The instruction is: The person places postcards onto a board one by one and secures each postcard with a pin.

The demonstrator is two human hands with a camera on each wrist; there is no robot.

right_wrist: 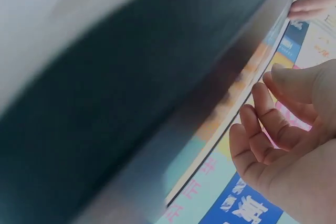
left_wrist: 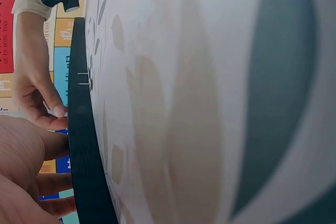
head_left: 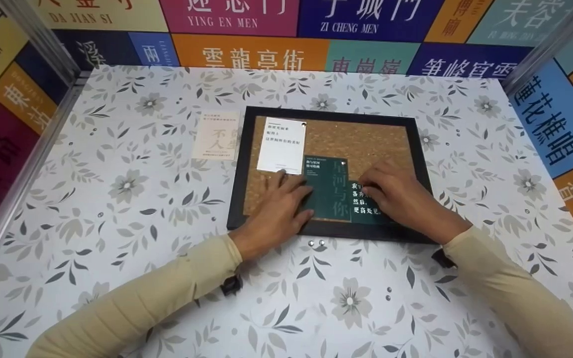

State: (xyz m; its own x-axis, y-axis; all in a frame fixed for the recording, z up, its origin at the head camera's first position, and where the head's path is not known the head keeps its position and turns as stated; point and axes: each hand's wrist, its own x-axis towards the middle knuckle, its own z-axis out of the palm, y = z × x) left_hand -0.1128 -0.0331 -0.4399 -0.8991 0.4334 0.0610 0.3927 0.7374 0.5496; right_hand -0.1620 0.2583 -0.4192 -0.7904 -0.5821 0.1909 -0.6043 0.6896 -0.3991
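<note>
A black-framed cork board [head_left: 371,139] lies on the table. A white card [head_left: 280,149] hangs on its left part, a pin at the top right corner. Below and right of it is a dark green card [head_left: 324,191], also pinned near its top right corner; another dark green card [head_left: 366,209] overlaps the board's lower right. My left hand [head_left: 279,206] rests on the lower left of the board, fingers spread, one fingertip at the white card's lower edge. My right hand [head_left: 396,191] brings thumb and fingertips together over the rightmost card's top; what lies between them is hidden.
Two silver pushpins [head_left: 316,243] lie just in front of the frame; their needles point up in the left wrist view. A beige card [head_left: 217,135] lies left of the frame, on the flower-patterned tabletop [head_left: 142,164]. Colourful sign panels [head_left: 251,54] stand behind the table and at both sides.
</note>
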